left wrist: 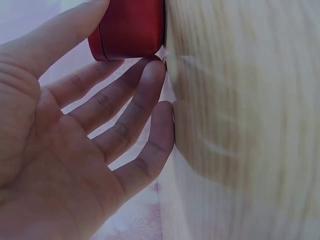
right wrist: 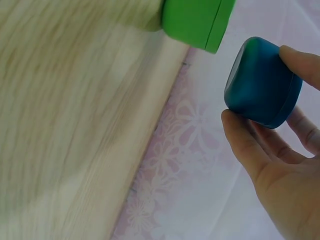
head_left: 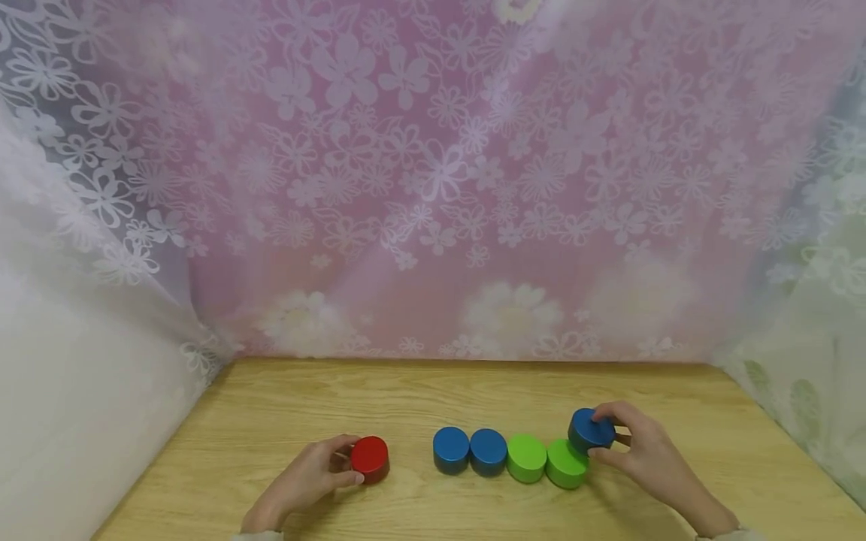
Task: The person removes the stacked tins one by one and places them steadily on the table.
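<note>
My left hand (head_left: 304, 475) holds a small round red tin (head_left: 370, 456) that stands on the table, thumb on the near side and fingertips behind. In the left wrist view, the thumb and fingertips meet the red tin (left wrist: 132, 27) at the top. My right hand (head_left: 651, 453) pinches a round blue tin (head_left: 587, 430) between thumb and fingers. The right wrist view has this blue tin (right wrist: 262, 82) raised off the wood, apart from a green tin (right wrist: 195, 20). From the head view, it overlaps the right-hand green tin (head_left: 567, 464).
Two more blue tins (head_left: 451, 451) and another green tin (head_left: 526, 460) stand in a row with the right-hand green one, between my hands. The wooden table (head_left: 406, 391) ends at a pink flowered curtain (head_left: 433, 225); pale cloth hangs at both sides.
</note>
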